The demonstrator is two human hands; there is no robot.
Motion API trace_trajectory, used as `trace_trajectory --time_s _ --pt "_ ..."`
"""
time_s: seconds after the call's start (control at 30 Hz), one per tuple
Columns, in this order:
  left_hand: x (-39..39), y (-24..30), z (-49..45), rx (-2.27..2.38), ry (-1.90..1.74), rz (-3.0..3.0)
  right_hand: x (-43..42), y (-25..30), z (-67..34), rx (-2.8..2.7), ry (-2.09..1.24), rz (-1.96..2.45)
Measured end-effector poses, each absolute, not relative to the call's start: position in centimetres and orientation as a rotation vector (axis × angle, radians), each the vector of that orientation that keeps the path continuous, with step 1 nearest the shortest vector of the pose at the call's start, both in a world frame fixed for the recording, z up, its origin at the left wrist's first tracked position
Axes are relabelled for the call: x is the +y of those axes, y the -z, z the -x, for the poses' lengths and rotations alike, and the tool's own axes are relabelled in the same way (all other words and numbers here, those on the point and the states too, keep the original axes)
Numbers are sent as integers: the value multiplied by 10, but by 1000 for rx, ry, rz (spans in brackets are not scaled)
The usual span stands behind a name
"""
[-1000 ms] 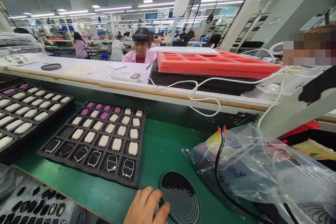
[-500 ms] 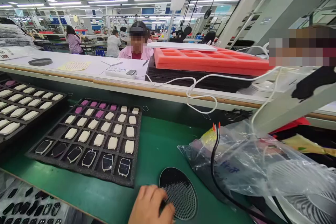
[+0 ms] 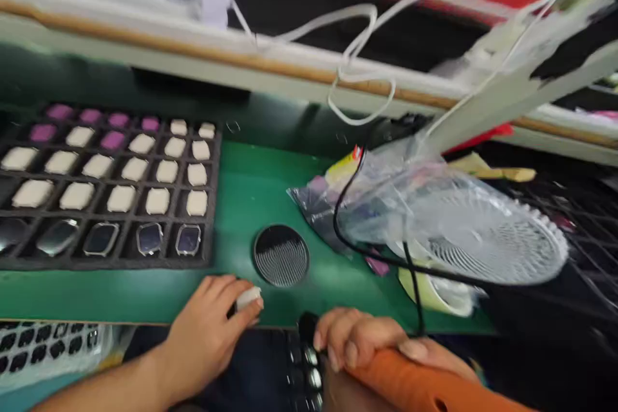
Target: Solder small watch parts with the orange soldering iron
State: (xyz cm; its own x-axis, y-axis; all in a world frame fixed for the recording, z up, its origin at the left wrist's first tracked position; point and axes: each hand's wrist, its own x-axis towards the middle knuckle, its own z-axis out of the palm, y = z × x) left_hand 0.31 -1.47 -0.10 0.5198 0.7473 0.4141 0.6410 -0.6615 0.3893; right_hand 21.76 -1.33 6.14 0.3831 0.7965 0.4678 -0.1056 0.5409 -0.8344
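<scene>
My left hand is over the front of the green work surface, its thumb and fingers closed on a small white block. At lower centre right, my right hand wraps around an orange-handled tool. A black end of that tool points left; its exact kind does not show. Just beyond my hands lies a round black disc with a fine pattern of ridges or holes. To the left is a black foam tray with white and purple watch-shaped pieces and a front row of dark-faced watches.
A clear plastic bag and a clear ridged plate lie at right, crossed by a black cable. A white cable hangs over the shelf edge. Dark pieces in a tray sit lower left.
The view has tilted down and closer. My left hand has moved from beside the disc to the front edge, with the white block in it. My right hand and the orange-handled tool have come into view.
</scene>
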Motion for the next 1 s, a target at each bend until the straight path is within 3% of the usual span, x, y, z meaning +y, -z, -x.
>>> trace_trajectory --time_s 0.3,0.47,0.73,1.0 --pt "-12 3 2 1086 -741 -2464 -6 -69 -188 -1041 -697 855" --pt "-11 2 2 1066 -753 -2393 6 -68 -203 -1374 -998 931" --pt "-10 7 0 1085 -757 -2364 19 -73 -205 -1515 -1183 1030" --pt "-7 4 1 1090 -715 -2359 1 -43 -194 -1297 -1032 849"
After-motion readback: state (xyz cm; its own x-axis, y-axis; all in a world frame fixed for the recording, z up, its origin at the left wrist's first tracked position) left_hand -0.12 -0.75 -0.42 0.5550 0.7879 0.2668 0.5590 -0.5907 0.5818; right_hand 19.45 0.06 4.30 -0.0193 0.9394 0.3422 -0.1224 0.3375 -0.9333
